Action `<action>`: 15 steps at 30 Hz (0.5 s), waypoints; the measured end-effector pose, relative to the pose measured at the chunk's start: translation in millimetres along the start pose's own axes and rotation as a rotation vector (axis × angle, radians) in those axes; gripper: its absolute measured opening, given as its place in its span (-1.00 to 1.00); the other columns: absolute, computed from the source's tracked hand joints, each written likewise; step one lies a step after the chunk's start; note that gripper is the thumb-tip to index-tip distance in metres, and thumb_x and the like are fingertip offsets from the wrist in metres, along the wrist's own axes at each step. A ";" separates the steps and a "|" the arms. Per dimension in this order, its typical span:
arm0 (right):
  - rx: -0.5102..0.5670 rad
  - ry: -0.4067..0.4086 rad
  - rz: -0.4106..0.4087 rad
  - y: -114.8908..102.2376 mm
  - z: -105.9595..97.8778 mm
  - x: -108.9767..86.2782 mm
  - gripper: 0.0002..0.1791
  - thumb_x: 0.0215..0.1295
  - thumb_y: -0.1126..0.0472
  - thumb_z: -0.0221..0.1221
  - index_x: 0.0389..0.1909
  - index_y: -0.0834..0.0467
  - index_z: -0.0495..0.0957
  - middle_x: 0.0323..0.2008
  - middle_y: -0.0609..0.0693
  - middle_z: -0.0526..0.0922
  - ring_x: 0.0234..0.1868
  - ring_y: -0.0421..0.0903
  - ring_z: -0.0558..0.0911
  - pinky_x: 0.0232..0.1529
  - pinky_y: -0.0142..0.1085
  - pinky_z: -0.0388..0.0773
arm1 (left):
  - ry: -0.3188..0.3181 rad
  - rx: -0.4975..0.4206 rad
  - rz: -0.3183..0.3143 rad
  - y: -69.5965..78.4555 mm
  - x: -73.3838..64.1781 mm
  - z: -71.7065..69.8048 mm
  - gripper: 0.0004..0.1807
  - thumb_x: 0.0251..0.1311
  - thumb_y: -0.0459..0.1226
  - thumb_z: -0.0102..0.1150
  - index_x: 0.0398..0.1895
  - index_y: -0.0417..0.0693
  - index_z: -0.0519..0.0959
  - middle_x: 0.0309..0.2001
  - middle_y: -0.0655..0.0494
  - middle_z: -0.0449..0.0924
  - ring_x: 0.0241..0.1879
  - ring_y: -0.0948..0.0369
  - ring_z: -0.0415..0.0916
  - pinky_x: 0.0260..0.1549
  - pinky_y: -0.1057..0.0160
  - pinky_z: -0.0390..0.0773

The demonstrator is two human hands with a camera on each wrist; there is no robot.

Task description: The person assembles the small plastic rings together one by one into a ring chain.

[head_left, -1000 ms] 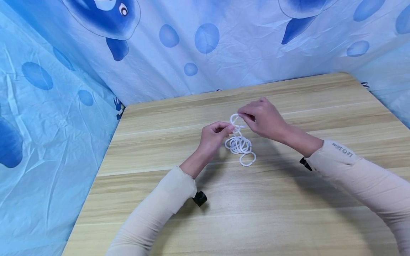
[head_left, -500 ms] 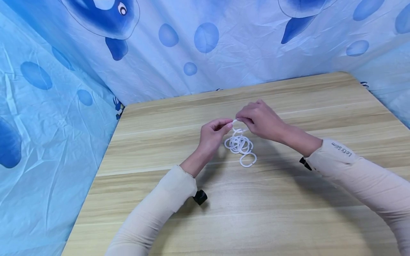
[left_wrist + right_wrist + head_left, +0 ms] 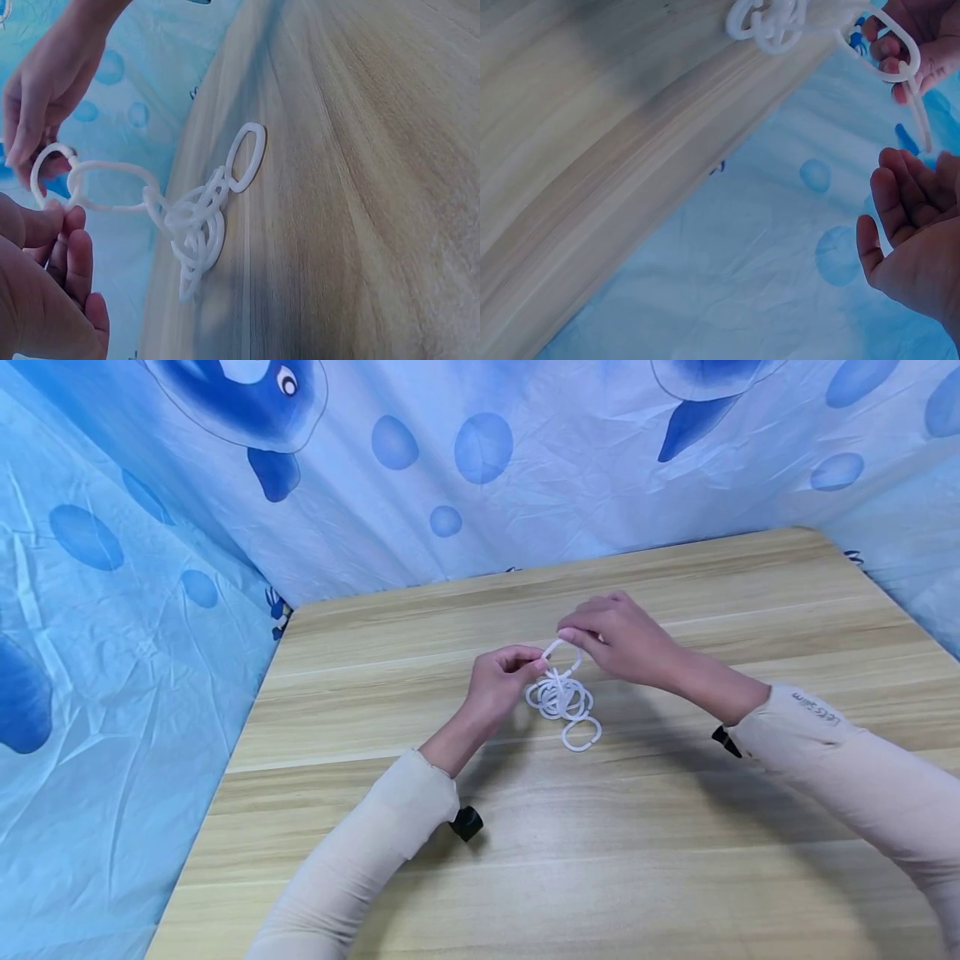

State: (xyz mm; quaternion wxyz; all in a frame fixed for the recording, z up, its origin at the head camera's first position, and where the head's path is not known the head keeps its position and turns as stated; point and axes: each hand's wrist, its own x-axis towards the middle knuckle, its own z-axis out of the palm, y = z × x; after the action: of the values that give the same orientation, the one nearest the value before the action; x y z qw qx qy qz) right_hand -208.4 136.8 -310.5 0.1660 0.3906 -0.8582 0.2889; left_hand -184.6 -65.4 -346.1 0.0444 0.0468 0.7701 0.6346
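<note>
Several white plastic rings are linked into a chain. Most of them lie in a heap (image 3: 558,700) on the wooden table, with an end ring (image 3: 260,146) flat beside it. My left hand (image 3: 497,683) pinches the raised end of the chain between thumb and forefinger. From the right, my right hand (image 3: 624,642) holds the topmost ring (image 3: 54,147) at its far side by the fingertips. A second ring (image 3: 112,165) hangs through this one and leads down to the heap. In the right wrist view, the right fingers lie right at the top ring's end.
The wood-grain table (image 3: 675,860) spreads around both hands. A blue curtain with printed whales and bubbles (image 3: 480,510) hangs behind its far edge and along the left. A black wrist device (image 3: 467,823) sits under the left cuff, close over the tabletop.
The right hand moved in toward the left, then drew slightly back to the right. The top ring has turned and stands more upright between the hands. The heap has hardly shifted.
</note>
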 end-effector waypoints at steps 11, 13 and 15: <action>0.038 -0.050 0.073 18.4 -9.4 -19.4 -0.87 0.28 0.42 0.18 -0.24 0.26 0.69 -0.40 0.02 0.69 -0.46 -0.13 0.49 -0.25 -0.17 0.39 | 0.031 -0.122 -0.029 -0.5 0.7 -3.5 -0.83 0.21 -0.36 0.25 -0.18 -0.29 0.63 -0.28 -0.04 0.69 -0.22 -0.11 0.56 -0.21 0.33 0.57; 0.049 -0.078 0.061 20.3 -8.7 -21.3 -0.87 0.26 0.43 0.18 -0.27 0.25 0.70 -0.38 0.02 0.70 -0.46 -0.15 0.50 -0.30 -0.21 0.43 | 0.035 -0.134 -0.034 -0.1 0.4 -4.1 -0.83 0.21 -0.35 0.25 -0.18 -0.28 0.63 -0.29 -0.02 0.69 -0.15 -0.19 0.53 -0.21 0.36 0.55; 0.060 -0.112 0.042 22.6 -6.6 -23.6 -0.87 0.23 0.46 0.20 -0.29 0.24 0.70 -0.39 0.02 0.70 -0.46 -0.17 0.51 -0.39 -0.24 0.46 | 0.042 -0.143 -0.034 0.1 0.1 -4.7 -0.83 0.21 -0.35 0.25 -0.18 -0.27 0.63 -0.28 -0.03 0.69 -0.20 -0.13 0.56 -0.19 0.36 0.55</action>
State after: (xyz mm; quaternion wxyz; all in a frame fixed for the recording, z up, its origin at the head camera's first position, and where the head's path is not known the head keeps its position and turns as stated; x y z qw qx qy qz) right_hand -210.2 166.4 -325.7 0.0999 0.3928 -0.8651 0.2954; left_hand -185.4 -70.0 -345.1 0.0422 0.0173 0.7244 0.6879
